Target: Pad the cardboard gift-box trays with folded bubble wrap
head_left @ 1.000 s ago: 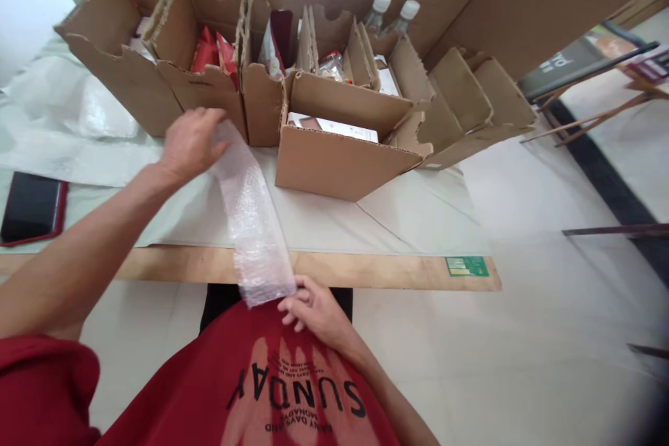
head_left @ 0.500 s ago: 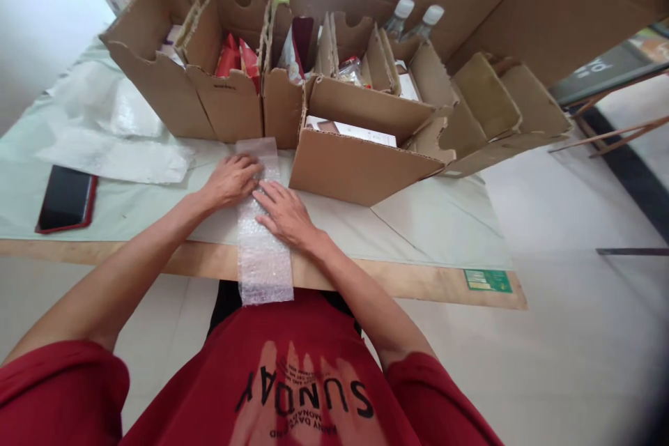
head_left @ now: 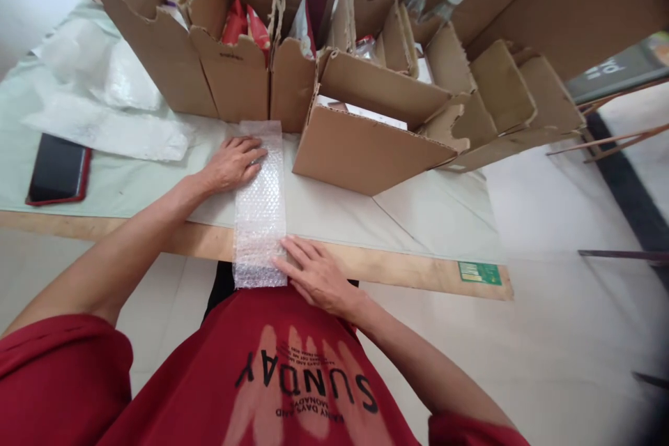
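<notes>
A strip of clear bubble wrap (head_left: 260,205) lies flat on the table (head_left: 397,272), running from the cardboard boxes to the near edge and hanging slightly over it. My left hand (head_left: 233,162) rests palm down at the strip's far left side, fingertips on the wrap. My right hand (head_left: 313,277) lies flat at the table's near edge, fingers touching the strip's near right corner. Neither hand grips anything.
A row of open cardboard boxes (head_left: 235,77) with red packets, bottles (head_left: 439,0) and papers stands behind the strip; a low box (head_left: 366,150) sits to its right. A dark phone (head_left: 57,168) and white plastic sheets (head_left: 104,111) lie at the left. A green sticker (head_left: 479,272) marks the table edge.
The bubble wrap went from held up in the air to laid flat on the table. My right hand slid from the strip's middle back to its near end; my left stayed at the far end.
</notes>
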Available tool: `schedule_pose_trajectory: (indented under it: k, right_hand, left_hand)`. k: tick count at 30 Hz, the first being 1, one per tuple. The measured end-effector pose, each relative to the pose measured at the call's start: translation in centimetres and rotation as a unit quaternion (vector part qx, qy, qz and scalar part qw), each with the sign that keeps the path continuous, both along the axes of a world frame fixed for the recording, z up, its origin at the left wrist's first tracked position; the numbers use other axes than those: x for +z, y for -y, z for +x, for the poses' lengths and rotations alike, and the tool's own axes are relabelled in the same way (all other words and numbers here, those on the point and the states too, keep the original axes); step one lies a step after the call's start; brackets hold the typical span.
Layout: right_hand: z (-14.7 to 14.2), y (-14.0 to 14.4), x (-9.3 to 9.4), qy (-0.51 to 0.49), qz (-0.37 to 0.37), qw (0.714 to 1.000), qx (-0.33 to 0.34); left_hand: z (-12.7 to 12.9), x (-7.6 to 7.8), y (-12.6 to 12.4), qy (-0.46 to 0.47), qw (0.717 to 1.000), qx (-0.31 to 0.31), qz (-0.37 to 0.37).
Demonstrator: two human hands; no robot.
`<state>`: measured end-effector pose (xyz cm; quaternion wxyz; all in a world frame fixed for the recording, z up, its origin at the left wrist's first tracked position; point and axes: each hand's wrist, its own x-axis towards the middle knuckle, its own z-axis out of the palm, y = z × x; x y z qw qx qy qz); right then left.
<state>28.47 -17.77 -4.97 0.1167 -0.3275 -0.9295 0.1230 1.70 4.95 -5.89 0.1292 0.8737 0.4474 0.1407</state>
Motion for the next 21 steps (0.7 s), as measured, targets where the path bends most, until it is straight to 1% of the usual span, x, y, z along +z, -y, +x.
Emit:
schedule_pose_trajectory:
  k: [2,3,4,5,6,8,9,10,11,12,13,14,16,18,19,21]
  right_hand:
    - [-1.4,-1.1,-0.6,-0.036,0.001,0.999,0.025]
    - [-2.1,-1.4,-0.7,-0.065,-0.007,0.998,0.022]
    - [-2.8,-1.6,-0.7,-0.1,-0.022,0.995,0.002]
    - [-3.4,-1.8,-0.5,-0.14,-0.046,0.988,-0.034]
    - [-3.8,-2.0,-0.3,-0.182,-0.079,0.977,-0.079]
    - [-4.4,-2.7,0.4,-0.255,-0.159,0.938,-0.175]
    - [-4.6,-3.2,0.6,-0.279,-0.196,0.915,-0.214]
    - [-4.8,-3.8,0.8,-0.289,-0.225,0.898,-0.242]
    - [-4.9,-4.3,0.8,-0.285,-0.239,0.89,-0.262]
    - [-4.9,-4.8,0.7,-0.271,-0.235,0.891,-0.277]
    - [-4.8,-5.0,0.6,-0.253,-0.212,0.899,-0.289]
    - [-4.7,-5.1,0.5,-0.236,-0.172,0.909,-0.299]
    - [-4.1,-4.8,0.4,-0.208,-0.073,0.927,-0.303]
    - [-3.3,-4.1,0.6,-0.181,-0.002,0.948,-0.261]
    - [-3.0,-3.8,0.7,-0.16,0.013,0.961,-0.225]
    - [-2.7,-3.5,0.9,-0.111,0.02,0.983,-0.148]
  left_hand:
    - [-0.2,1.3,1.1,0.025,0.999,0.029,-0.004]
    - [-0.6,2.2,2.1,0.046,0.998,0.04,-0.007]
    - [-1.2,3.2,3.6,0.074,0.996,0.043,-0.018]
    - [-1.9,4.3,5.4,0.109,0.993,0.04,-0.032]
    - [-2.6,5.2,7.4,0.144,0.986,0.028,-0.074]
    - [-3.7,6.5,11.6,0.218,0.959,-0.002,-0.183]
    - [-3.9,6.7,13.5,0.239,0.949,0.005,-0.205]
    - [-3.8,6.6,15.2,0.225,0.951,0.043,-0.208]
    - [-3.4,6.2,16.4,0.211,0.952,0.09,-0.201]
    - [-2.8,5.6,17.3,0.207,0.95,0.13,-0.194]
    - [-2.1,4.9,17.7,0.2,0.948,0.166,-0.185]
    - [-1.4,4.1,17.9,0.196,0.945,0.194,-0.176]
    - [-0.3,2.8,17.5,0.177,0.945,0.222,-0.163]
    - [0.1,2.0,16.8,0.143,0.952,0.226,-0.15]
    - [0.1,1.7,16.5,0.13,0.956,0.221,-0.141]
    - [0.0,1.4,16.4,0.113,0.966,0.204,-0.107]
